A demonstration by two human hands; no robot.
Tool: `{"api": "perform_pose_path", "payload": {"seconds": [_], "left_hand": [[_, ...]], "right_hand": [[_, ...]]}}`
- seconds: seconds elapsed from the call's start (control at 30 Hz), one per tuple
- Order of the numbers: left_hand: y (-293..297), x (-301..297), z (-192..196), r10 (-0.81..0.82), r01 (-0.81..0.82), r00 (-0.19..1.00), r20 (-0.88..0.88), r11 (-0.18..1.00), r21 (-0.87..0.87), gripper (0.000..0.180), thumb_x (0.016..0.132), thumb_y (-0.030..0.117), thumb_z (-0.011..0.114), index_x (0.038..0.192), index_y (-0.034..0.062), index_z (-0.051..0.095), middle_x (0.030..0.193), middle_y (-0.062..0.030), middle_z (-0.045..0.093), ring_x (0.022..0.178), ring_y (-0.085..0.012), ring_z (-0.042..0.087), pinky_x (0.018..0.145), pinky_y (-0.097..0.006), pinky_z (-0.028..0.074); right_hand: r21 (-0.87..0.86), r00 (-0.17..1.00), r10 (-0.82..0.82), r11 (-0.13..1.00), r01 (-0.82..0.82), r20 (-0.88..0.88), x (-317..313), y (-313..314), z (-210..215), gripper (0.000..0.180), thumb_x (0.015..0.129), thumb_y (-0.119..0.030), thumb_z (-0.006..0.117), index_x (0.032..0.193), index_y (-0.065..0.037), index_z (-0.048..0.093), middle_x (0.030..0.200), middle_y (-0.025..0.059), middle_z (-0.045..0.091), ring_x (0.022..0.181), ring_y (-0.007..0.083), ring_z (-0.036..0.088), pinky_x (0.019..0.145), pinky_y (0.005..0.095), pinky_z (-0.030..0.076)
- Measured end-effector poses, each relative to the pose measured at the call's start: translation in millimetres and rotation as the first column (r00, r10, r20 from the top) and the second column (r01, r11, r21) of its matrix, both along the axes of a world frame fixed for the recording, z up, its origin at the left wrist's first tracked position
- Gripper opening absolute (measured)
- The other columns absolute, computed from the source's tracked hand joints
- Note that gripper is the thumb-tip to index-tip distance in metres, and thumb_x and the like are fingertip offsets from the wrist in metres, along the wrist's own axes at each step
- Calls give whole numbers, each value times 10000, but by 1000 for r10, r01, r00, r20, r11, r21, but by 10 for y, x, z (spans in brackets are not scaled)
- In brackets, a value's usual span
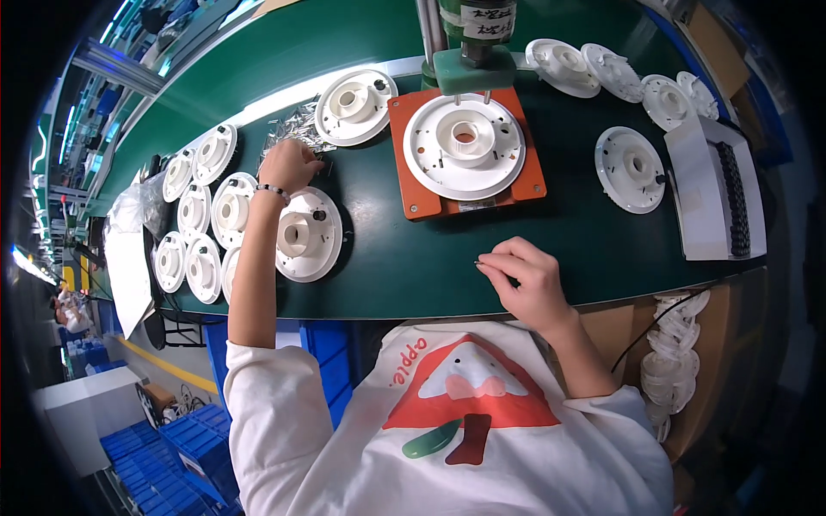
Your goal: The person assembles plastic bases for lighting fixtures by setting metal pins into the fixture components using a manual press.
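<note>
My left hand, with a beaded bracelet at the wrist, is at the near edge of a pile of thin metal pins. Its fingers are bent together, and what they hold, if anything, is hidden. Just below it lies a white round plastic disc with a raised hub. Over the table's front part, my right hand pinches a small metal pin between thumb and forefinger. Ahead, another white disc sits on an orange fixture, beneath a green press head with thin rods pointing down.
Several white discs stand in rows at the left, beside a clear plastic bag. More discs lie at the right. A white box there holds black parts. Below the table edge, a carton contains stacked white parts.
</note>
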State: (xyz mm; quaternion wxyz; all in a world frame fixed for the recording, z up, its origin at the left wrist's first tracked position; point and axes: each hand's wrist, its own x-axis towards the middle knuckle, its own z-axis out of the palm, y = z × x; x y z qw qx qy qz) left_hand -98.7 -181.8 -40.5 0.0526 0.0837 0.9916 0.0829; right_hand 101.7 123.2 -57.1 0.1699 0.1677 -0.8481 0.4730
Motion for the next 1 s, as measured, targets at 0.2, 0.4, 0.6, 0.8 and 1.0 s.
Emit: {"api": "perform_pose_path", "payload": {"seconds": [0.2,0.4,0.6,0.8,1.0], "left_hand": [[-15,-15,-25,-64,64,998,-12,998,-13,124,657,162,679,713,51,669,719,-143,634,710,-294,614,687,-360,477],[136,226,312,-7,50,994,-112,923,383,139,689,119,631,729,-13,623,657,-121,633,601,-181,625,577,-278,482],[896,1297,580,-277,-21,942,189,515,857,270,757,-29,624,1015,-8,548,763,-38,616,715,-71,582,637,-191,468],[1220,1567,202,-264,55,963,45,357,933,159,747,-5,645,905,5,635,751,-29,600,657,-81,554,564,-197,442],[1338,1552,230,-312,165,950,-26,425,890,75,738,29,656,812,20,652,745,-37,606,657,-104,554,512,-204,419]], "right_hand": [[45,999,33,999,-31,-43,-29,-1,-64,82,682,36,658,746,7,616,707,94,571,555,200,570,476,262,446],[84,999,48,995,-49,19,-111,-10,-110,68,694,29,644,738,10,596,706,95,558,556,215,561,482,276,444],[-170,993,59,985,-40,104,-150,-37,22,65,726,3,652,777,23,618,724,94,587,583,160,576,504,245,447],[-825,870,389,564,35,303,-127,-90,11,95,751,4,647,842,27,637,770,59,625,636,92,593,553,193,477],[-862,787,519,506,34,335,-125,-68,-18,141,745,13,652,882,40,636,763,64,618,648,93,588,568,185,481]]}}
